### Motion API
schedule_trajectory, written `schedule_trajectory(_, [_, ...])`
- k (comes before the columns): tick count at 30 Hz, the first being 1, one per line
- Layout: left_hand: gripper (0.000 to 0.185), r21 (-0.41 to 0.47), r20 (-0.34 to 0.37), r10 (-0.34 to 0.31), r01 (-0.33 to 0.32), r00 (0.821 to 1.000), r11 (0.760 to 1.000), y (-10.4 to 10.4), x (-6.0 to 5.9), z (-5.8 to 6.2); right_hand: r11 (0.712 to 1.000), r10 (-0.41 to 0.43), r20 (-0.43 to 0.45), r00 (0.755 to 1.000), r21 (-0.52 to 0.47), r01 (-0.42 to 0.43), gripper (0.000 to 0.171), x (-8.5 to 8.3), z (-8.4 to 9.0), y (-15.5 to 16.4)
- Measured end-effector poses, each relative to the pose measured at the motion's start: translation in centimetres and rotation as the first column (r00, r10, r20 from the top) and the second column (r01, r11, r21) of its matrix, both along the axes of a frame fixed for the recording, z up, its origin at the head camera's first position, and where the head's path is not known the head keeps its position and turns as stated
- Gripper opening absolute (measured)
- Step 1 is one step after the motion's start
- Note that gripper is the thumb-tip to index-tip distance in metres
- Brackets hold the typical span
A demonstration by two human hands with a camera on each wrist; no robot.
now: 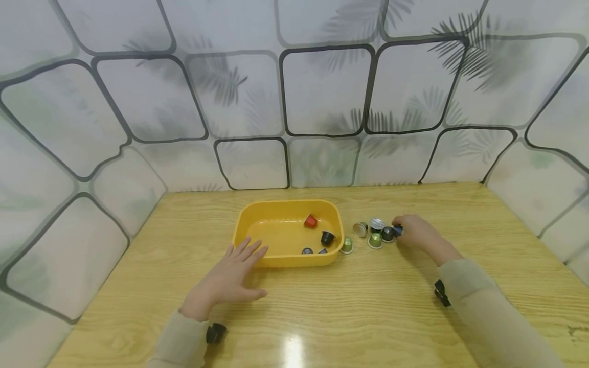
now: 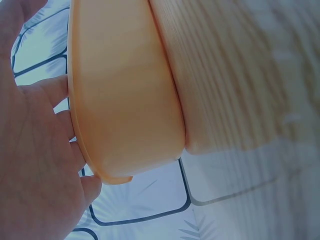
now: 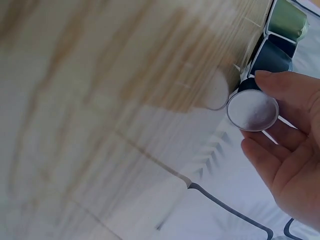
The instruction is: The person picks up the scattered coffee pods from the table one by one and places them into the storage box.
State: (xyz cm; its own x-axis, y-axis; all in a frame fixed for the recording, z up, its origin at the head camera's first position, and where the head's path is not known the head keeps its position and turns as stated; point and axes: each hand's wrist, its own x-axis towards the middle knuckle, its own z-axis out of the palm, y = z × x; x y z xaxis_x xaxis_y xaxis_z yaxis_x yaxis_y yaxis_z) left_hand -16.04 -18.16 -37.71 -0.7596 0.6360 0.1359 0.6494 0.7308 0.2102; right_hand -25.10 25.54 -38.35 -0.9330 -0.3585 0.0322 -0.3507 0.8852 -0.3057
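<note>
My left hand (image 1: 228,278) is spread with its fingers straight, the fingertips at the near left rim of a yellow tray (image 1: 294,261). In the left wrist view the fingers lie along the tray's rim and partly behind it. At the right, my right hand (image 1: 417,233) pinches a dark blue coffee capsule (image 1: 398,230) between thumb and fingers. Its silver lid faces the right wrist camera. Beside it is a cluster of capsules: a black capsule (image 1: 388,234), a green capsule (image 1: 375,240), a silver-lidded capsule (image 1: 377,225) and a tipped capsule (image 1: 360,229).
Inside the tray lie a red capsule (image 1: 310,221), a black capsule (image 1: 327,237) and two smaller-looking ones partly hidden by the near wall. Another green capsule (image 1: 347,245) stands against the tray's right side. A patterned curtain (image 1: 326,92) surrounds the wooden table (image 1: 359,317).
</note>
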Motion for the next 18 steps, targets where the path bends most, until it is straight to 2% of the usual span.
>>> schedule_trajectory(3, [0.086, 0.002, -0.003, 0.000, 0.000, 1.000, 1.000, 0.01, -0.03, -0.06, 1.000, -0.002, 0.024, 1.000, 0.002, 0.002, 0.012, 0.21, 0.10, -0.02])
schedule_trajectory(9, [0.087, -0.004, 0.008, 0.009, -0.009, 1.000, 1.000, 0.07, -0.05, -0.04, 0.999, -0.033, 0.115, 0.993, 0.037, 0.029, 0.021, 0.35, 0.29, -0.13])
schedule_trajectory(13, [0.087, 0.000, 0.011, 0.005, -0.005, 1.000, 1.000, 0.09, -0.05, -0.03, 0.998, -0.032, 0.106, 0.994, 0.056, 0.026, 0.025, 0.28, 0.11, 0.03])
schedule_trajectory(18, [0.086, 0.018, -0.019, -0.008, 0.009, 1.000, 1.000, -0.02, -0.08, -0.24, 0.998, -0.012, 0.082, 0.997, 0.057, 0.008, 0.026, 0.27, 0.05, 0.27])
